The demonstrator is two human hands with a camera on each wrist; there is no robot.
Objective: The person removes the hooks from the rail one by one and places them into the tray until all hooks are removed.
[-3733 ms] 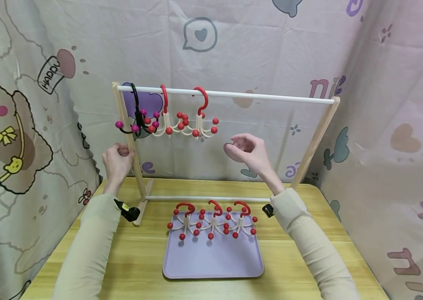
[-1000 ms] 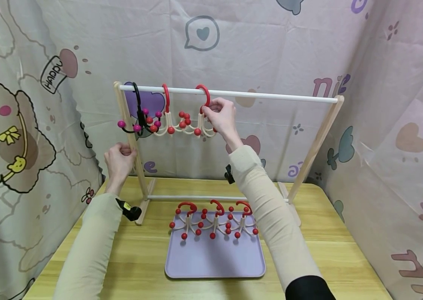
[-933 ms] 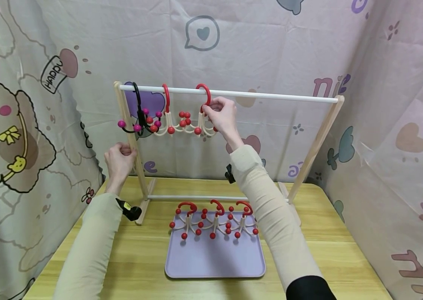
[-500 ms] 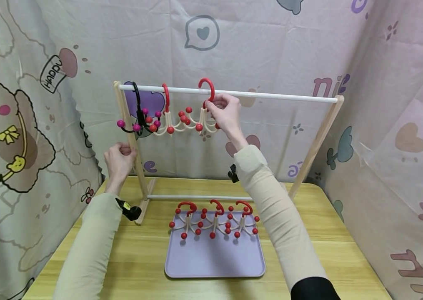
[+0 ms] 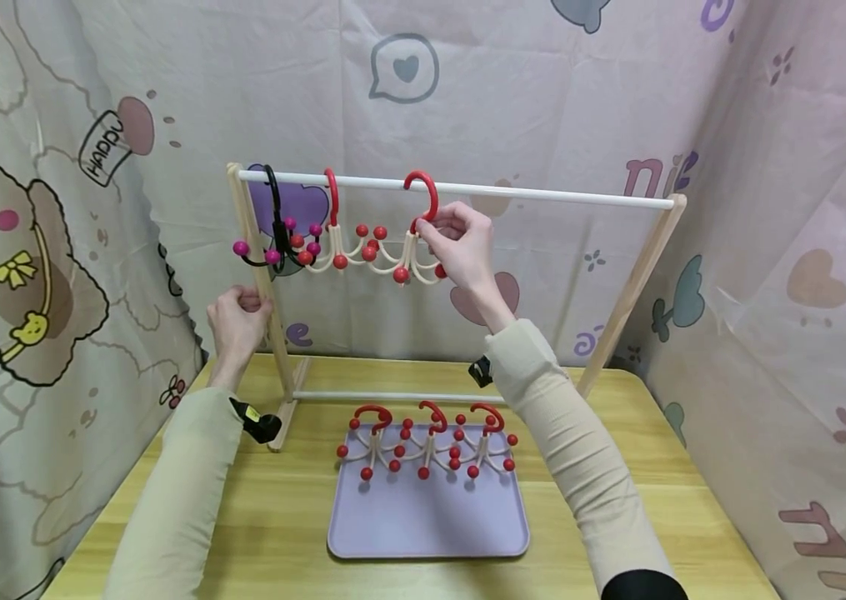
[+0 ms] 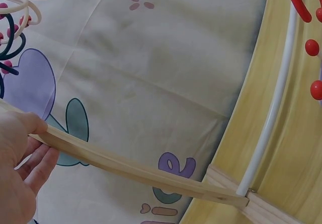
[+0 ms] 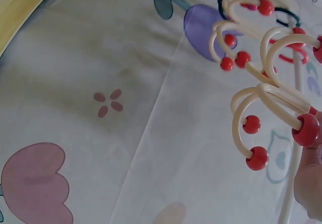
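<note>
My left hand grips the left wooden post of a small clothes rack. My right hand pinches a claw hanger just below its red hook. That hook curves over the white top rail; the cream arms with red balls hang below. To its left, another red-hooked claw hanger and a black claw hanger with magenta balls hang from the rail. In the right wrist view, the cream arms of the held hanger fill the right side, and only part of the hand shows.
On the wooden table, a lilac tray bears three red-hooked claw hangers side by side along its far end. A white lower bar joins the rack's feet behind it. A patterned curtain hangs close behind.
My right hand has come to the rack's right-hand hanger, lifted it off its place, shifted it slightly right along the rail and lowered it again. The left hand has stayed on the post.
</note>
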